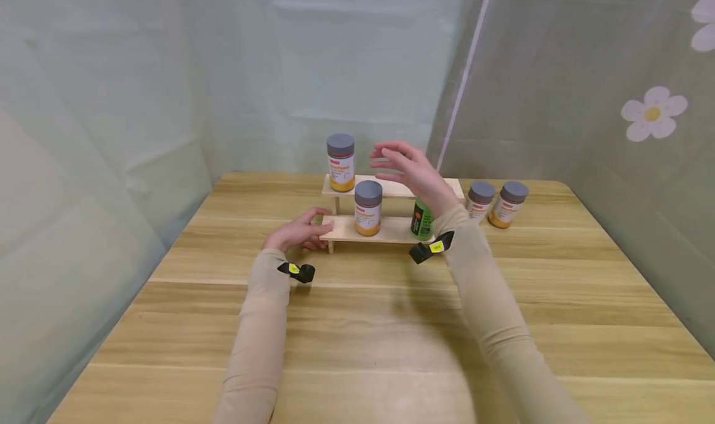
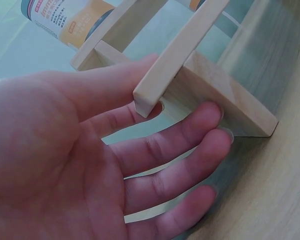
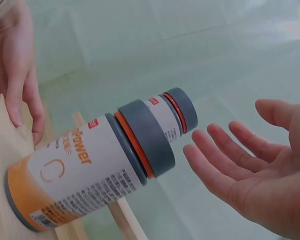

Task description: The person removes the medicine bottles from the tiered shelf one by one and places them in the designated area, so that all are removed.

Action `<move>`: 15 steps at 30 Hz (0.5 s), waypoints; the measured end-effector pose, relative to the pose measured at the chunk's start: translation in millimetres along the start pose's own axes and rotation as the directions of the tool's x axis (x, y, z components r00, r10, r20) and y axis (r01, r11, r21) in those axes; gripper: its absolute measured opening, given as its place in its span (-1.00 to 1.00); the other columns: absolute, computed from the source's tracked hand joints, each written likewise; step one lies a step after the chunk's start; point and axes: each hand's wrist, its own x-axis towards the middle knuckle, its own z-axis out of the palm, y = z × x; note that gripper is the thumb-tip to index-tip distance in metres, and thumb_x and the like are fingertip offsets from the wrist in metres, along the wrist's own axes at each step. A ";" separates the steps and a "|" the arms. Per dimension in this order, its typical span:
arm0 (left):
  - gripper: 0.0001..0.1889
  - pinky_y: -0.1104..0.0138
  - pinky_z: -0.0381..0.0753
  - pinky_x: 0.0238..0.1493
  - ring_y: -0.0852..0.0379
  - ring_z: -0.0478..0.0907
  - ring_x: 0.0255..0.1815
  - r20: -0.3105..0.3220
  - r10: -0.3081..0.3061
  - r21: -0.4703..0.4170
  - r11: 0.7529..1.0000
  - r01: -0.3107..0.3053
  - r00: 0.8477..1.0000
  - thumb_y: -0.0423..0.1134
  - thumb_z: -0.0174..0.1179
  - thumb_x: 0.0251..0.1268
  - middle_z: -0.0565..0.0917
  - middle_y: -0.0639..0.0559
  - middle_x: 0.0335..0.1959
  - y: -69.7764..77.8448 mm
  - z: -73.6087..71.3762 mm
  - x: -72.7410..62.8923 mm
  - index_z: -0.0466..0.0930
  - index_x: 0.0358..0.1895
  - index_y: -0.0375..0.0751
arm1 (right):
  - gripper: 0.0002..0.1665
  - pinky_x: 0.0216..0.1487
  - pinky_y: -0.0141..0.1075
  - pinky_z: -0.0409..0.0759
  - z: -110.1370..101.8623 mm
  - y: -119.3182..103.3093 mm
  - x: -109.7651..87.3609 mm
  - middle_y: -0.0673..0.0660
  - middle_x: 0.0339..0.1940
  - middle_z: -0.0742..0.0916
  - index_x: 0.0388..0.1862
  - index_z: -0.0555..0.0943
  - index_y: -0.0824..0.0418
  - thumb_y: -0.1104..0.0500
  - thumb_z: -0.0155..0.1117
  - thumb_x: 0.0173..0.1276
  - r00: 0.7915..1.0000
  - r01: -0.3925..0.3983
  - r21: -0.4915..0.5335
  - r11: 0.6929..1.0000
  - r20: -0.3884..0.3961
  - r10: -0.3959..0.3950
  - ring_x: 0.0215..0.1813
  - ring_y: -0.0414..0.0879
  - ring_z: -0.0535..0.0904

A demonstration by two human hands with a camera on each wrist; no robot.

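Observation:
My left hand (image 1: 301,231) pinches the left end of the lower step of a small two-step wooden rack (image 1: 339,228). In the left wrist view the thumb lies on the plank (image 2: 177,52), with the other fingers under it and by the leg. My right hand (image 1: 413,171) hangs in the air over the rack, fingers spread and holding nothing. Left of it, a grey-capped supplement bottle (image 1: 341,163) stands on the upper step. Another such bottle (image 1: 368,208) stands on the lower step. A green container (image 1: 421,220) at that step's right is partly hidden by the right forearm.
Two more grey-capped bottles, one nearer (image 1: 479,202) and one farther right (image 1: 508,204), stand on the wooden table (image 1: 357,337) beside the rack. A pale curtain (image 1: 357,58) hangs behind the table's far edge.

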 end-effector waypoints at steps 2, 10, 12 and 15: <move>-0.35 0.31 0.58 -0.18 0.14 0.61 -0.29 0.000 -0.001 -0.003 1.000 0.001 1.000 0.00 0.01 0.48 0.67 -0.16 -0.18 -0.9 -0.2 0.3 -0.03 0.47 -0.09 | -0.61 0.34 -0.02 0.44 2.7 -0.3 2.2 0.29 0.28 0.51 0.26 0.41 0.23 0.10 -0.06 0.57 1.000 -0.012 -0.006 1.000 0.004 0.012 0.30 0.12 0.49; -0.35 0.32 0.59 -0.20 0.18 0.61 -0.34 -0.002 0.016 -0.027 0.999 -0.016 1.000 -0.01 0.02 0.48 0.66 -0.11 -0.24 0.0 0.1 6.4 -0.03 0.48 -0.10 | -0.56 0.34 -0.04 0.44 7.2 -0.5 14.6 0.31 0.34 0.48 0.30 0.37 0.27 0.09 -0.05 0.56 0.999 -0.040 -0.035 0.999 0.012 0.040 0.33 0.14 0.47; -0.36 0.31 0.60 -0.20 0.18 0.61 -0.34 -0.002 0.020 -0.026 0.999 -0.020 1.000 -0.01 0.02 0.48 0.66 -0.11 -0.24 0.7 0.0 8.0 -0.02 0.47 -0.10 | -0.55 0.34 -0.05 0.44 7.3 -0.3 18.0 0.31 0.34 0.48 0.31 0.36 0.29 0.10 -0.06 0.57 0.999 -0.051 -0.047 0.998 0.005 0.051 0.34 0.16 0.46; -0.36 0.30 0.60 -0.19 0.18 0.61 -0.33 -0.002 0.020 -0.023 1.000 -0.020 1.000 -0.01 0.02 0.48 0.67 -0.13 -0.22 2.3 0.7 9.1 -0.01 0.47 -0.09 | -0.54 0.35 -0.05 0.43 6.8 0.2 22.9 0.33 0.37 0.45 0.33 0.34 0.29 0.10 -0.06 0.57 0.998 -0.067 -0.062 0.996 -0.010 0.067 0.36 0.19 0.43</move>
